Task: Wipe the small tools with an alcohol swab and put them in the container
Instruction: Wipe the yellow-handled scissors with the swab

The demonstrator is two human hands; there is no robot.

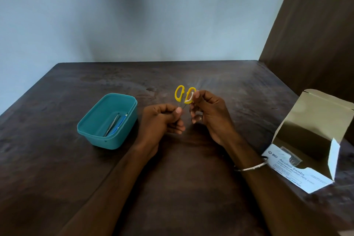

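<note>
A: What sits left of centre?
B: A teal container (107, 120) on the dark tabletop (191, 188). Inside it lie slim tools (115, 124), one metal and one blue, leaning toward its right wall.

A: And in the middle of the frame?
B: The left hand (161, 120), fingers curled, thumb pressed against them, gripping the blade end of the scissors (184, 95). The blades are hidden in the fist. The yellow handles stick up above both hands, off the tabletop.

A: The right hand?
B: The right hand (208, 113) is just right of the scissors. Its fingers pinch a white swab (189, 97) against the right handle loop. A ring shows on one finger, and a bangle (251, 166) circles the wrist lower right.

A: Anything further right?
B: A swab box (306, 149) stands open at the right edge, lid flap up, its printed white side facing the camera. It is well apart from the hands.
</note>
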